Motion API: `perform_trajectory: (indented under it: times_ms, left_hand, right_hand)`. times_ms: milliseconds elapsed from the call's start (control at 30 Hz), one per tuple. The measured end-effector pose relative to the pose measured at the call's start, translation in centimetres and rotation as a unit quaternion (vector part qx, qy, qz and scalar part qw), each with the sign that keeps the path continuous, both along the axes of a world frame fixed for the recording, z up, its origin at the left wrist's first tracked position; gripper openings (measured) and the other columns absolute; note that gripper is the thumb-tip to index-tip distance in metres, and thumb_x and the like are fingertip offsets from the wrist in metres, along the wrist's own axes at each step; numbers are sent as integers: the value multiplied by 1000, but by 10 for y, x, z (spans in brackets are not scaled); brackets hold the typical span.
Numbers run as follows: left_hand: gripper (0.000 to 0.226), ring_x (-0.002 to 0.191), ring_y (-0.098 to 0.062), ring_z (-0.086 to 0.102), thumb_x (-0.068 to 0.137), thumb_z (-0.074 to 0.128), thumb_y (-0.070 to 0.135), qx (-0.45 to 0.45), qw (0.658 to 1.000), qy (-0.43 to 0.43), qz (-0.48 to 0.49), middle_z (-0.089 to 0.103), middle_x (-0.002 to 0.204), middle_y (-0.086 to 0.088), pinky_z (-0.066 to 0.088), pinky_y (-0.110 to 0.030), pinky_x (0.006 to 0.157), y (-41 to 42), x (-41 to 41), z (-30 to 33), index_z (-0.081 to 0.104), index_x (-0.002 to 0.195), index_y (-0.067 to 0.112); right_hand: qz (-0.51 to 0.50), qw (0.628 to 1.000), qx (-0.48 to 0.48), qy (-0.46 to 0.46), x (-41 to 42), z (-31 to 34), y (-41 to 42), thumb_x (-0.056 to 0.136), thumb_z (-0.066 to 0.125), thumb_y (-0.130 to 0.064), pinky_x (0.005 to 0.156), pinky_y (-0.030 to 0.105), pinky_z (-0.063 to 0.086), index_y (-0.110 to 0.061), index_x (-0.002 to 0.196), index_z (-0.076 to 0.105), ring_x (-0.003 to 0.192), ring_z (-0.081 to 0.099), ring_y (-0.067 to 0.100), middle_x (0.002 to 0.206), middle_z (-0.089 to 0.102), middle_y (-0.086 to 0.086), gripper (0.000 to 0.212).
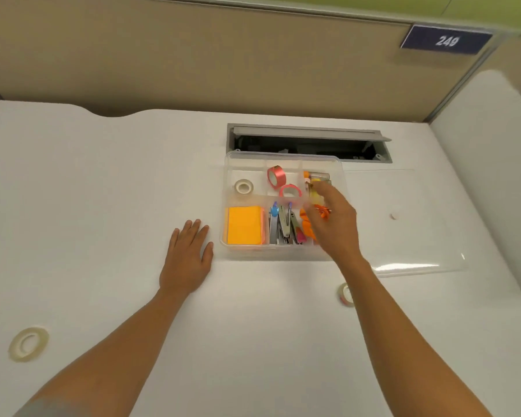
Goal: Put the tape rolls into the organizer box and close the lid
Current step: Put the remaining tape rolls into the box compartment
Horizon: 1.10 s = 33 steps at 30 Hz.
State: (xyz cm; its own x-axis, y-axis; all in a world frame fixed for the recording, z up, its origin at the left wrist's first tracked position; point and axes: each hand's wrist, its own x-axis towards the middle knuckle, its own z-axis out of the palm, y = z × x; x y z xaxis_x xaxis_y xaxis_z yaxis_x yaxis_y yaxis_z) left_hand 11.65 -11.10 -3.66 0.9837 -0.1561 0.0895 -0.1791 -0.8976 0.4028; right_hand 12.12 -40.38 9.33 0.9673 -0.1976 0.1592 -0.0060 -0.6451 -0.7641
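A clear organizer box (283,254) stands open on the white desk. Its back compartments hold a white tape roll (243,186), a red tape roll (276,176) on edge and a pink tape roll (290,192). My right hand (333,219) hovers over the box's right side, fingers apart, holding nothing. My left hand (188,257) lies flat on the desk just left of the box. A pale tape roll (28,344) lies at the near left of the desk. Another roll (345,294) lies partly hidden by my right forearm. The clear lid (409,224) lies flat to the right of the box.
The box's front compartments hold orange sticky notes (245,225), staplers (285,224) and orange clips. An open cable hatch (307,144) sits in the desk just behind the box. A beige partition wall runs behind the desk, with another desk section at the right.
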Motion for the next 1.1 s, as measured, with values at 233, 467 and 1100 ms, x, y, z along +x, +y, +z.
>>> perform_trajectory:
  times_ms: [233, 467, 1100]
  left_hand:
    - [49, 146, -21, 15, 98, 40, 35, -29, 999, 42, -17, 27, 156, -7, 2, -41, 119, 6, -4, 4, 37, 143, 15]
    - [49, 146, -22, 12, 97, 42, 32, -44, 996, 74, -19, 25, 156, -7, 2, -41, 118, 8, -39, 5, 36, 143, 14]
    - [32, 142, -27, 26, 91, 57, 19, -131, 947, -83, 283, 45, 144, -11, 24, -45, 114, 111, -140, 39, 57, 123, 12]
  right_hand:
    - [-141, 987, -65, 43, -109, -57, -28, 89, 64, -23, 104, 36, 39, -16, 135, 46, 127, 43, 22, 137, 50, 6, 50]
    - [-137, 968, -131, 164, -144, -84, -40, 83, 69, -29, 104, 44, 35, -13, 132, 49, 129, 40, 31, 141, 48, 10, 55]
    - [37, 991, 7, 131, -140, -84, 74, 78, 76, -31, 97, 40, 43, -22, 120, 56, 113, 52, 22, 123, 61, 1, 48]
